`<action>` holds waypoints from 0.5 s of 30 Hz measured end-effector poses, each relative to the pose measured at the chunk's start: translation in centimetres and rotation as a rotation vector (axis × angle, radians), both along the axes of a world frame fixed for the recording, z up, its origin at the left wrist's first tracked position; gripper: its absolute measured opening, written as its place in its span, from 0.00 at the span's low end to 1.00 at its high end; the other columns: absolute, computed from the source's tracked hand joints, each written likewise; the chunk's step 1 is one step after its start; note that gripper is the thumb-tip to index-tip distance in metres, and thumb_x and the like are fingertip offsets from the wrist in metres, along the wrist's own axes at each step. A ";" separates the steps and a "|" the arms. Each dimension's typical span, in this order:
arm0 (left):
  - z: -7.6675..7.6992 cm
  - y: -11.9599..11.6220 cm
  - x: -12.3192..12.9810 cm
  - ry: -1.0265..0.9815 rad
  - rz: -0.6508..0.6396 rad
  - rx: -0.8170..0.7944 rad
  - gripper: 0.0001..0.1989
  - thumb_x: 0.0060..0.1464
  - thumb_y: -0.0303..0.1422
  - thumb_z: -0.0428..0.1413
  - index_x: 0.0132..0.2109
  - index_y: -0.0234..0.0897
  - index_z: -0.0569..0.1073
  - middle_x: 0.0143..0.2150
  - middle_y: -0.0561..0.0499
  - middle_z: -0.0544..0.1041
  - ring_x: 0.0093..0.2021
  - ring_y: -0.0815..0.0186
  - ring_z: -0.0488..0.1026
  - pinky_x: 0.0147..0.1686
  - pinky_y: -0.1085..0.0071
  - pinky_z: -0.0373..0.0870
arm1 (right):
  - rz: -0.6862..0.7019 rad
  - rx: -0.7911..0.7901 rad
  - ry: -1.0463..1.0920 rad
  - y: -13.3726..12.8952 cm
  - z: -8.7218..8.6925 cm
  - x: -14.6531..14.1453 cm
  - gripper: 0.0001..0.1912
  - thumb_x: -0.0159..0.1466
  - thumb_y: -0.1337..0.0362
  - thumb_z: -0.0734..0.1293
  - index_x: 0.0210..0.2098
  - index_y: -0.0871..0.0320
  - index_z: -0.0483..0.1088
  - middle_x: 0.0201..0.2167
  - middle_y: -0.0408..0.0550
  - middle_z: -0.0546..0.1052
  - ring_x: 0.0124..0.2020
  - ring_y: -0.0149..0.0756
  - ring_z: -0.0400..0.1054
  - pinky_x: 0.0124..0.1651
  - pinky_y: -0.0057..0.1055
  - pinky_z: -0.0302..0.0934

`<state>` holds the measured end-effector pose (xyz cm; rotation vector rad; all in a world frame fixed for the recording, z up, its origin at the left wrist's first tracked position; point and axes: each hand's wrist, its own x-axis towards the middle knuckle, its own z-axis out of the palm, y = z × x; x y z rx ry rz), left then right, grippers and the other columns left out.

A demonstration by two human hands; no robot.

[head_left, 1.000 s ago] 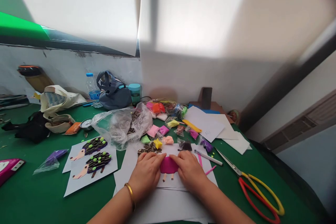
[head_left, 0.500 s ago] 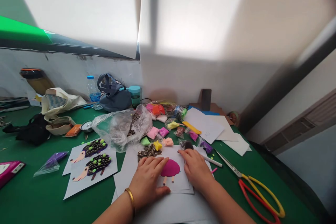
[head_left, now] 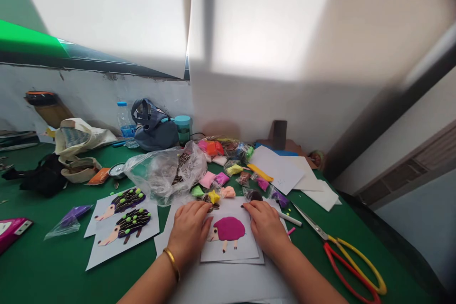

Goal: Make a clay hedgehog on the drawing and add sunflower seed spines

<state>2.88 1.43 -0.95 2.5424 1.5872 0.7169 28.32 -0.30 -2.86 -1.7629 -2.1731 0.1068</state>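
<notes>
A white card (head_left: 228, 255) lies on stacked paper in front of me, bearing a magenta clay hedgehog body (head_left: 230, 229) with a peach face and small peach legs. My left hand (head_left: 190, 230), with a gold bangle at the wrist, rests at the card's left edge, fingers extended and holding nothing visible. Its fingertips reach the sunflower seeds (head_left: 213, 207), which it mostly covers. Flat along the card's right side lies my right hand (head_left: 265, 225), fingers stretched out. A small dark spot shows at its fingertip; I cannot tell what it is.
Two finished-looking hedgehog cards (head_left: 124, 240) lie to the left. Large scissors (head_left: 329, 237) with red and yellow handles rest at right, blades spread. Behind are a plastic bag of seeds (head_left: 167, 173), several clay packets (head_left: 207, 179) and white sheets (head_left: 280, 171). A white pen (head_left: 290, 219) lies by my right hand.
My left hand has moved left and slightly away from me, off the card's middle, uncovering the hedgehog's face and covering more seeds. The right hand has barely moved.
</notes>
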 end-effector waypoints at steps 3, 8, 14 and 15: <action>0.1 0.8 -0.7 -0.010 0.057 0.031 0.13 0.59 0.31 0.54 0.50 0.42 0.75 0.51 0.47 0.78 0.53 0.53 0.71 0.51 0.55 0.62 | -0.007 0.001 -0.004 0.0 0.0 -0.1 0.27 0.59 0.78 0.59 0.55 0.54 0.70 0.53 0.52 0.73 0.55 0.44 0.63 0.56 0.41 0.56; 0.1 1.9 -0.6 -0.004 0.040 0.044 0.15 0.58 0.32 0.54 0.52 0.43 0.75 0.52 0.47 0.78 0.54 0.53 0.71 0.52 0.56 0.62 | -0.008 0.012 -0.014 0.0 -0.1 -0.2 0.27 0.59 0.78 0.59 0.55 0.54 0.70 0.52 0.52 0.73 0.55 0.44 0.64 0.56 0.41 0.56; 0.3 2.2 -0.3 0.038 0.036 0.016 0.12 0.58 0.32 0.55 0.48 0.44 0.77 0.49 0.48 0.79 0.53 0.53 0.71 0.51 0.55 0.62 | -0.012 0.011 -0.009 0.1 -0.3 0.0 0.27 0.60 0.78 0.59 0.55 0.54 0.70 0.52 0.52 0.73 0.55 0.43 0.63 0.55 0.41 0.55; 0.4 2.1 -0.3 0.039 0.037 0.015 0.11 0.58 0.31 0.55 0.47 0.44 0.77 0.49 0.48 0.79 0.52 0.53 0.71 0.51 0.55 0.62 | -0.012 0.016 -0.005 0.1 -0.3 0.0 0.27 0.60 0.79 0.59 0.55 0.54 0.69 0.52 0.52 0.73 0.55 0.43 0.63 0.55 0.41 0.55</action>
